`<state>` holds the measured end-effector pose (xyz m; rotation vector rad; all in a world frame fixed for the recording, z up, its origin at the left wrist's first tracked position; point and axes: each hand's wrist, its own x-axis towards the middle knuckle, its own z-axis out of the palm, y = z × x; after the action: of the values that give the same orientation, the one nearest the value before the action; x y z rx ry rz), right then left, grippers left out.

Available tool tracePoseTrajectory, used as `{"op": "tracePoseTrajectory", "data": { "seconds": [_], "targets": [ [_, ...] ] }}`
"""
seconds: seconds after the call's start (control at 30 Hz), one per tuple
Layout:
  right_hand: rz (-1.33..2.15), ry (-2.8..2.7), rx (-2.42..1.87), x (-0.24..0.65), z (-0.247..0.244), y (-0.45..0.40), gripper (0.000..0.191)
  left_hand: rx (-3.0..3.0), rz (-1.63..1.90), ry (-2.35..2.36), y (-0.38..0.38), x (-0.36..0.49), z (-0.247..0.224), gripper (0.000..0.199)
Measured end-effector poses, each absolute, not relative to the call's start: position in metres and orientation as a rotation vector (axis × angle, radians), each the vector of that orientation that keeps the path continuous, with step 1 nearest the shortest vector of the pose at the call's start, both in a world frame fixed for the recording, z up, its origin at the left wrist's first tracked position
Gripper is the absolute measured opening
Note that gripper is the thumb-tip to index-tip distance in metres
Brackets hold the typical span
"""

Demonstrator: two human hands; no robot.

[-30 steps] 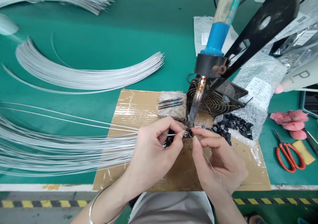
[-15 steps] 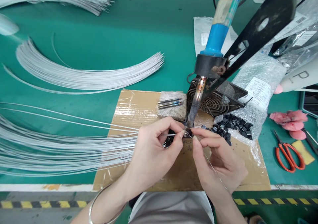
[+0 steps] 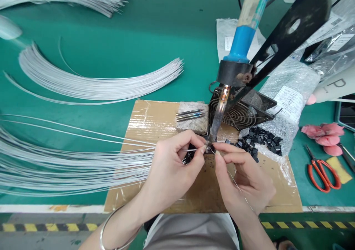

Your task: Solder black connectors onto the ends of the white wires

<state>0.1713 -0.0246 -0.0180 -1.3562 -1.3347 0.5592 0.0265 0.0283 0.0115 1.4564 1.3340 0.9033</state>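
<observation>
A soldering iron [image 3: 240, 44] with a blue handle is clamped in a black metal stand [image 3: 299, 31], its tip pointing down between my hands. My left hand [image 3: 177, 165] pinches the end of a white wire [image 3: 192, 150] just left of the tip. On the right, my right hand [image 3: 241, 176] is closed on a thin solder wire [image 3: 234, 180], which runs from near the tip down across the palm. The joint at the tip is too small to make out. Beneath both hands lies a cardboard sheet [image 3: 149, 120].
White wire bundles [image 3: 97, 87] lie at the left. A fibre block [image 3: 192, 126] with thin rods and a black fan [image 3: 238, 113] stand behind my hands. Small black parts [image 3: 266, 141], bubble bags [image 3: 288, 98] and red-handled scissors [image 3: 323, 174] are on the right.
</observation>
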Motion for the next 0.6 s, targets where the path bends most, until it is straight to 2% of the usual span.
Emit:
{"op": "tracePoseTrajectory", "data": {
  "seconds": [0.6],
  "targets": [
    [0.531,-1.347,-1.354,0.171,-0.0181,-0.0258,0.018,1.468,0.912,1.325,0.0263,0.0247,0.012,0.014]
  ]
}}
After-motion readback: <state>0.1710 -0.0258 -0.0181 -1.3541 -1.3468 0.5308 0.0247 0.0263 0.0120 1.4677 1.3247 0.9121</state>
